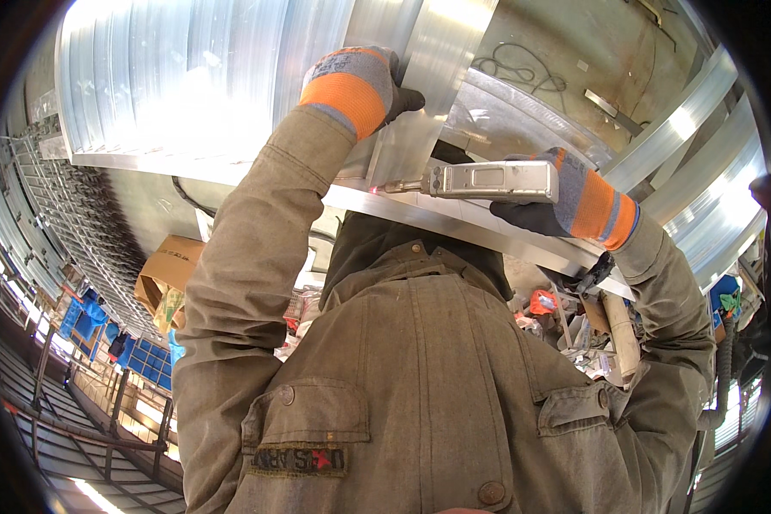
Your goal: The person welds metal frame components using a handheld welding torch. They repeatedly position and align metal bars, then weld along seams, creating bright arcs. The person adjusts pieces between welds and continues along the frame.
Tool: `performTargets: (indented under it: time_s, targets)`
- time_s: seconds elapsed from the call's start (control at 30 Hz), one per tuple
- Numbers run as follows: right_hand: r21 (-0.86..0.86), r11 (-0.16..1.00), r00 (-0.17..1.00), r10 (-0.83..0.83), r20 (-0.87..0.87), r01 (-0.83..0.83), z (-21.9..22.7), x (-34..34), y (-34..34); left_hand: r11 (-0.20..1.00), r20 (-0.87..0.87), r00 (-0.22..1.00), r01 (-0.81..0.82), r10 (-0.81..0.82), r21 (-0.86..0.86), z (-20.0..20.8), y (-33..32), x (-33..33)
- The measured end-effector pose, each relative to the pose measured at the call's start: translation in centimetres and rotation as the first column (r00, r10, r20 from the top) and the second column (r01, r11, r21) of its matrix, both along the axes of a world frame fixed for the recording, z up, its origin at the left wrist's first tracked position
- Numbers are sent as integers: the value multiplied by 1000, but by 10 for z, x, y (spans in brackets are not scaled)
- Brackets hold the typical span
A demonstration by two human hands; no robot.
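Note:
My right hand point(578, 201), in a grey and orange work glove, is wrapped around a silver, boxy handheld laser welding gun point(488, 180). Its narrow nozzle points left, and a small red glow shows at the tip, where a long flat strip point(441, 51) meets the near frame bar point(454, 227). Both metal pieces look like bare aluminium. My left hand point(351, 86), gloved the same way, grips the metal at the strip's left side. Its dark thumb reaches right over the strip, while most of the other fingers are hidden.
A wide ribbed metal panel point(180, 86) spreads to the left, glaring with light. Long metal profiles point(694, 120) lie at the right. A black cable point(531, 73) coils on the floor beyond. A cardboard box point(167, 270) stands lower left, and clutter point(595, 334) lies below the near bar.

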State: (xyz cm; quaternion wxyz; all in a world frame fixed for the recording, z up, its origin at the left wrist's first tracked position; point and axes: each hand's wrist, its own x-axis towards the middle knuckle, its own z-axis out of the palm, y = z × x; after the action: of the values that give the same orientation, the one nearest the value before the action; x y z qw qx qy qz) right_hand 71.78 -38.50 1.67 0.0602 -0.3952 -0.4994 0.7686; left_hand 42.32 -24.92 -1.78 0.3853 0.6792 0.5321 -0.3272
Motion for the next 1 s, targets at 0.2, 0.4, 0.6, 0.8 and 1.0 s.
performTargets:
  time_s: [0.2, 0.4, 0.6, 0.8, 1.0]
  targets:
    - [-31, 999, 999, -44, 1, 44, 4, -1, -2, 993, 68, 997, 17, -25, 117, -18, -7, -8]
    - [19, 1000, 1000, -9, -4, 9, 3, -3, -2, 993, 71, 997, 24, -32, 120, -21, -7, -10]
    - [3, 999, 999, -33, -6, 33, 4, -4, -6, 990, 50, 998, 39, -46, 135, -20, -8, -8]
    - [26, 999, 999, -30, -23, 30, 3, -5, -7, 990, 49, 997, 54, -61, 132, -26, -8, -11]
    - [-430, 727, 797, -604, -28, 535, 31, -19, -23, 966, 213, 945, -257, 247, 23, -17, -23, -31]
